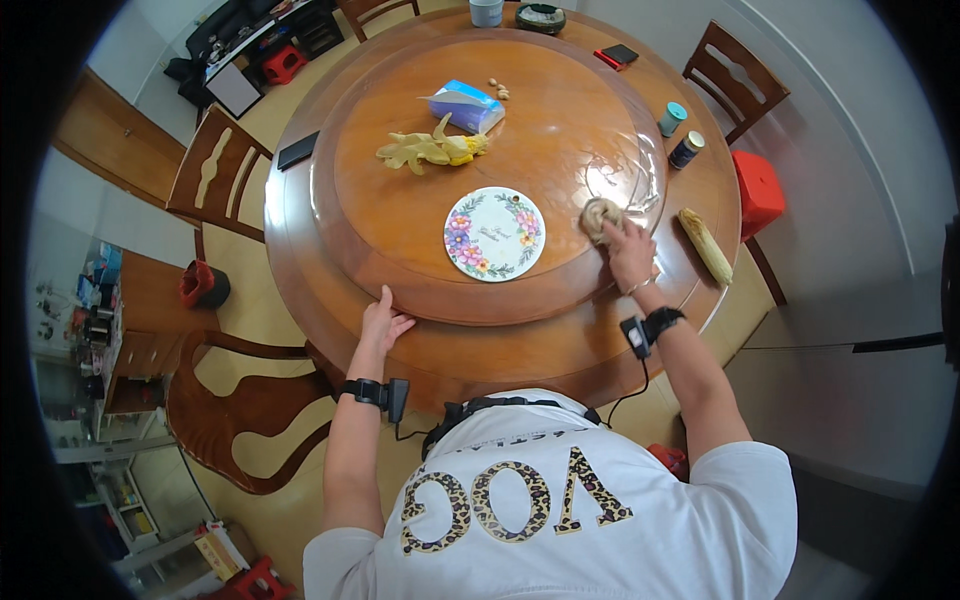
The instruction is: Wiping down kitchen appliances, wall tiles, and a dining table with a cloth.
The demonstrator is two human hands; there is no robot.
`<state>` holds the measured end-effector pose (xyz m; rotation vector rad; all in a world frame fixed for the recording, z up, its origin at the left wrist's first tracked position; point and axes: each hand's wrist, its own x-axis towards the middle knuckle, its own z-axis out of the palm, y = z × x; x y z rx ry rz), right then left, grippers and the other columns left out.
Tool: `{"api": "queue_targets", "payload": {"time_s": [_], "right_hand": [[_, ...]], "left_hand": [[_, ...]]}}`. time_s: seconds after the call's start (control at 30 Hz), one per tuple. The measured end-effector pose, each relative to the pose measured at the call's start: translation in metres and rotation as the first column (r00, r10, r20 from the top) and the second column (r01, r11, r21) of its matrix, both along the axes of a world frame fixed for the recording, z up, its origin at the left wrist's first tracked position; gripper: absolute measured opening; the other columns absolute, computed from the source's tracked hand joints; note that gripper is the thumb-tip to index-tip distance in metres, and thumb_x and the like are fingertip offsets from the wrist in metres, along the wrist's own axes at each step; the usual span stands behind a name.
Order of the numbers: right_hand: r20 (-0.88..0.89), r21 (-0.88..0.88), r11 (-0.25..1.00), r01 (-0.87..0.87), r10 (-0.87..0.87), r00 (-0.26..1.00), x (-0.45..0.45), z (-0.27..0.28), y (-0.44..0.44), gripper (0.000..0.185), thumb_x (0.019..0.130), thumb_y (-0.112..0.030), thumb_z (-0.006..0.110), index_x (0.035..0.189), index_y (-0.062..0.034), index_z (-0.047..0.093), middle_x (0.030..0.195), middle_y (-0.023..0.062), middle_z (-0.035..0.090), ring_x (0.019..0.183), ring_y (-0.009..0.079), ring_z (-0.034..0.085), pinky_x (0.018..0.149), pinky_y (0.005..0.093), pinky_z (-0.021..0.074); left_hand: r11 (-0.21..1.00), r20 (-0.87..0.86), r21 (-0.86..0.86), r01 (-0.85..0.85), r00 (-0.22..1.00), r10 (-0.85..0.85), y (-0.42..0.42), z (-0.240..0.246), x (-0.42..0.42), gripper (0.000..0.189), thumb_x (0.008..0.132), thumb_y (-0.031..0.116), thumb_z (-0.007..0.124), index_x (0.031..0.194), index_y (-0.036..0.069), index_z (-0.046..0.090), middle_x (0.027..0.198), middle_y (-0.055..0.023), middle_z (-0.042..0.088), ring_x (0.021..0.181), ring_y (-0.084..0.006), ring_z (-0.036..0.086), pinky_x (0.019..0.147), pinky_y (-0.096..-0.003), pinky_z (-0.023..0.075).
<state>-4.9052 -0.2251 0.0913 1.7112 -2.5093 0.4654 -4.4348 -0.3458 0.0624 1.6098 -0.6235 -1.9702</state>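
My right hand [630, 251] presses a crumpled beige cloth [600, 217] onto the right side of the brown wooden turntable [390, 232]. Wet-looking streaks shine on the surface just beyond the cloth. My left hand [384, 322] is at the near-left rim of the turntable, thumb up and fingers apart, holding nothing; whether it touches the rim I cannot tell. Between the two hands lies a round white trivet [495, 234] with printed flowers and a small hole. Farther back on the turntable is a partly peeled ear of corn [435, 148], its husk folded back.
A tissue pack [466, 106] and several peanuts [499, 90] lie behind the corn. On the outer table ring are another ear of corn [705, 246], two small jars [686, 149], a black phone [298, 151] and a bucket [486, 13]. Wooden chairs [251, 420] stand around.
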Motion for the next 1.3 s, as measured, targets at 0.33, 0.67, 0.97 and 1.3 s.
{"api": "queue_targets", "payload": {"time_s": [0.33,0.67,0.97,1.3], "right_hand": [[0.266,-0.072,0.945,-0.318,0.325,0.907,0.117,0.031,0.04,0.039,0.075,-0.005,0.062,0.108,-0.0245,0.069,0.126,0.0049,0.057,0.106,0.0269,0.05,0.089,0.0396,0.0362],[0.141,-0.125,0.807,-0.577,0.59,0.795,0.206,0.042,-0.021,0.033,0.073,-0.009,0.061,0.102,-0.0211,0.069,0.13,0.0033,0.054,0.1,0.0246,0.052,0.084,0.0381,0.039],[0.123,-0.104,0.859,-0.501,0.511,0.851,0.177,0.042,-0.017,0.037,0.073,-0.005,0.058,0.105,-0.0198,0.068,0.129,0.0047,0.055,0.109,0.0281,0.051,0.089,0.0404,0.0398],[0.028,-0.096,0.975,-0.202,0.205,0.978,0.133,0.016,-0.029,0.037,0.075,-0.003,0.059,0.104,-0.0248,0.069,0.12,0.0015,0.06,0.104,0.0257,0.054,0.083,0.0399,0.0413]], "left_hand": [[0.998,0.054,0.039,0.057,0.997,-0.059,0.012,0.017,-0.019,0.054,0.098,0.037,0.047,0.13,-0.006,0.037,0.124,-0.0246,0.052,0.107,-0.0401,0.058,0.088,-0.0482,0.0518],[0.891,-0.081,0.186,0.414,0.91,-0.406,0.034,0.039,-0.019,0.06,0.099,0.039,0.044,0.127,-0.015,0.037,0.121,-0.0327,0.053,0.102,-0.0405,0.062,0.083,-0.0452,0.0552],[0.866,0.116,0.169,0.472,0.863,-0.493,0.009,0.054,0.047,0.072,0.095,0.055,0.042,0.121,-0.012,0.046,0.109,-0.0282,0.062,0.091,-0.0359,0.067,0.074,-0.0404,0.0573],[0.999,0.196,0.012,0.032,0.98,-0.034,-0.041,0.019,0.113,0.075,0.093,0.045,0.055,0.136,-0.01,0.028,0.131,-0.0284,0.044,0.107,-0.0364,0.058,0.085,-0.0427,0.0539]]}}
